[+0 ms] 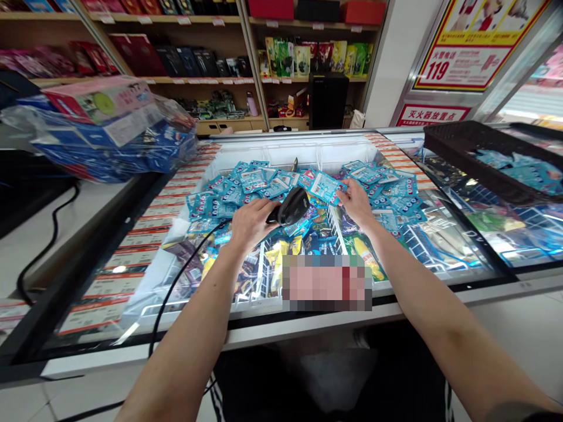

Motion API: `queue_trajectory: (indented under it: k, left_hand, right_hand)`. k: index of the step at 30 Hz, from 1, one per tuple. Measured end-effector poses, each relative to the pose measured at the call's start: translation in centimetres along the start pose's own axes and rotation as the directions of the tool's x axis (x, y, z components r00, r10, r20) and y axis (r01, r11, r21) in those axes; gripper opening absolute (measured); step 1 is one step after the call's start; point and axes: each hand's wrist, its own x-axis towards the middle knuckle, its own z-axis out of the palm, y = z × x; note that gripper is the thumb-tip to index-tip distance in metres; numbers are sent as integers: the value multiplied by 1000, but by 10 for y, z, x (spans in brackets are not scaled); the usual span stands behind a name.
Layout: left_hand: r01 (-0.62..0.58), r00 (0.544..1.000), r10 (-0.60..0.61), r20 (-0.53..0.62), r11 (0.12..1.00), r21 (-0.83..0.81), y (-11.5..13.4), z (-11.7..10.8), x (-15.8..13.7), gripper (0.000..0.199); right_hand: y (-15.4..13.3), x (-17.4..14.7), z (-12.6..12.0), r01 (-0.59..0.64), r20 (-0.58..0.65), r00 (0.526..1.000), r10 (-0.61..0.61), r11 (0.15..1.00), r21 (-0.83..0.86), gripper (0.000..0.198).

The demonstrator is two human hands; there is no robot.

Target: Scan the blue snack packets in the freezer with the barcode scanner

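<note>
My left hand (254,221) is wrapped round the handle of a black barcode scanner (294,208), whose head tilts up to the right. Its black cable (187,266) trails down past my left forearm. Between thumb and fingers, my right hand (354,202) pinches one end of a blue packet (324,186), just right of the scanner head. Many similar blue packets (224,196) lie spread on the glass to the left, and another heap (391,181) of them lies to the right. The fingertips under the scanner handle are partly hidden.
Under the glass of the chest freezer (246,337) are wire baskets of wrapped goods. A dark basket (497,158) with more blue packets rests at the right. Plastic-wrapped boxes (109,132) stand at the left. Stocked shelves (211,82) rise behind.
</note>
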Motion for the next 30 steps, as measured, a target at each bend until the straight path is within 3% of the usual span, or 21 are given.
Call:
queue_trajectory:
  k: [19,30]
  left_hand:
    - [-29,999,30,-35,1000,11,5,-1,2,34]
    - [-33,999,33,-1,999,9,6,-4,2,37]
  right_hand:
    - [2,0,3,-13,-24,1000,12,999,-39,33]
    - [2,-2,3,28,-112,993,-34,998,-58,33]
